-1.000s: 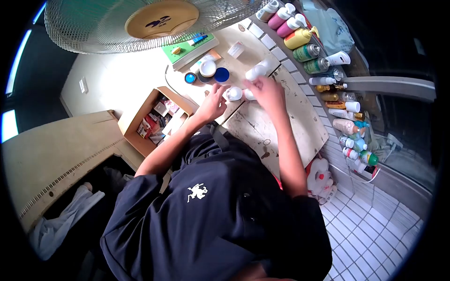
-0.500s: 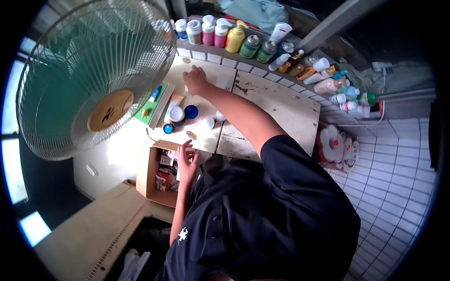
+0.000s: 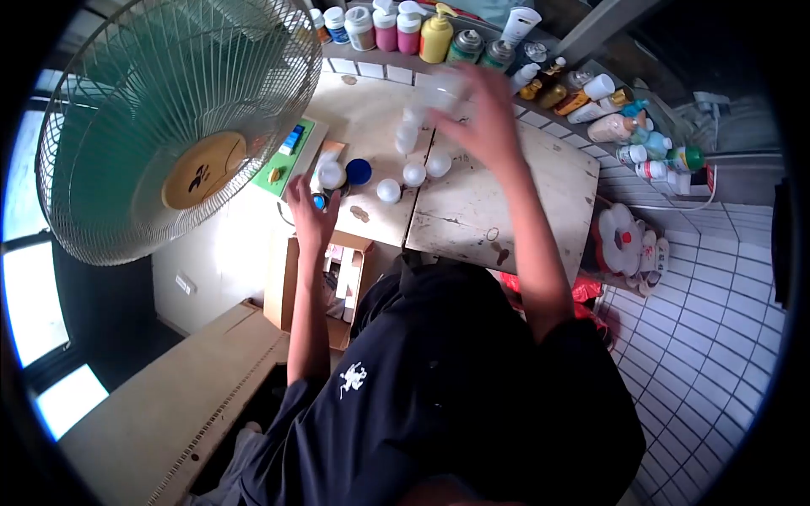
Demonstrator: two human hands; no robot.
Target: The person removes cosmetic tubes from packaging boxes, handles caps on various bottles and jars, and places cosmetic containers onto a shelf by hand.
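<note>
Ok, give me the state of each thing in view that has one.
Left hand: fingers spread
Right hand: raised, blurred, grip unclear
Three whitish containers: set in a row
Dark blue disc: lying flat
Cardboard box: open, things inside
Yellow pump bottle: upright
Fan: unclear whether spinning

Three small round translucent plastic cups [image 3: 413,174] sit in a slanting row near the middle of the worn white wooden tabletop [image 3: 523,211], more translucent pieces [image 3: 407,137] behind them. To their left lies a dark blue disc [image 3: 359,172], just right of a white round container [image 3: 331,175]; farther left, a flat green box [image 3: 272,179] bears a blue tube [image 3: 293,140]. The left hand [image 3: 312,211] is before the container, the right hand [image 3: 488,122] over the tabletop's back. Behind runs a row of plastic bottles [image 3: 436,35].
</note>
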